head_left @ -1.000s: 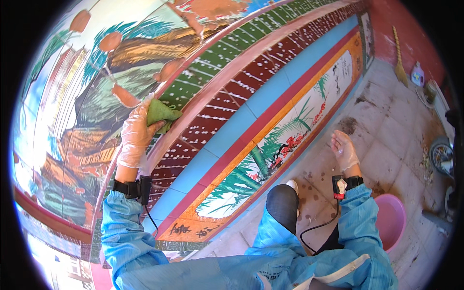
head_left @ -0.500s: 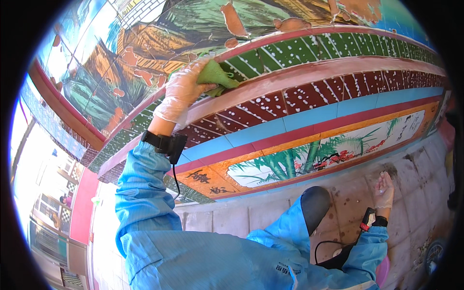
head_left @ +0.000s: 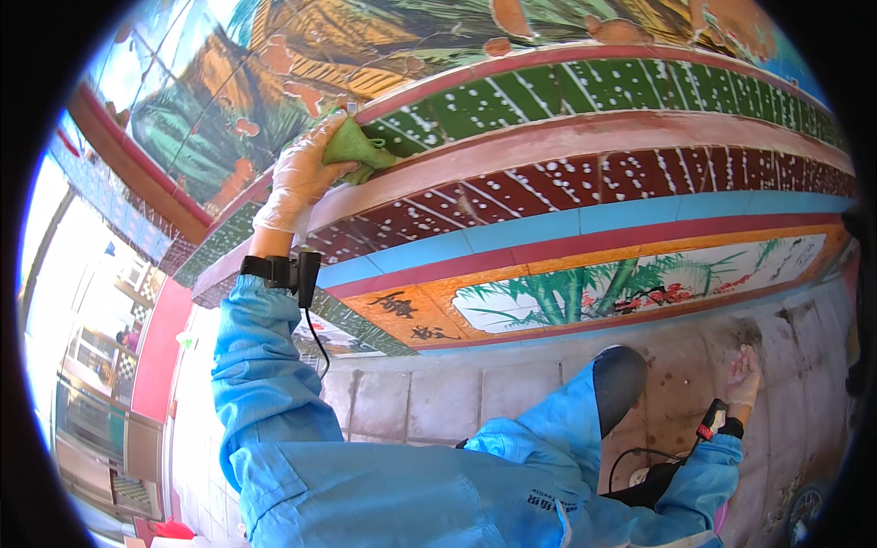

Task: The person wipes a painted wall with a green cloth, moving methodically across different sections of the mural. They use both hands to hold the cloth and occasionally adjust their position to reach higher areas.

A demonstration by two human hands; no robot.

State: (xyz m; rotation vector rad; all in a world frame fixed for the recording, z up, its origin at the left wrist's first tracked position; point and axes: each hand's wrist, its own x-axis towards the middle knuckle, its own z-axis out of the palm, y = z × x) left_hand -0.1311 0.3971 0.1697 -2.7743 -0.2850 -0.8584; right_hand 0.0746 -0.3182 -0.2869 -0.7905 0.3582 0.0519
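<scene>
My left hand (head_left: 297, 183), in a clear thin glove, grips a green cloth (head_left: 354, 151). It presses the cloth onto the tiled ledge, where a green tile band (head_left: 512, 99) meets a pink trim strip (head_left: 566, 137). White foamy spots and streaks dot the green band and the dark red band (head_left: 566, 183) below it. Low on the right, my right hand (head_left: 743, 376), also gloved, hangs by the paved floor with its fingers loosely apart and nothing in them.
A painted landscape wall (head_left: 356, 46) with chipped patches rises behind the ledge. Below runs a panel with painted bamboo (head_left: 585, 283). My bent knee (head_left: 619, 388) is close to that panel. A wheel (head_left: 806, 507) stands at lower right, on the paving (head_left: 521, 388).
My left hand and the green cloth have shifted left along the ledge. The view has turned slightly, so the wall and my right hand sit a little differently in it.
</scene>
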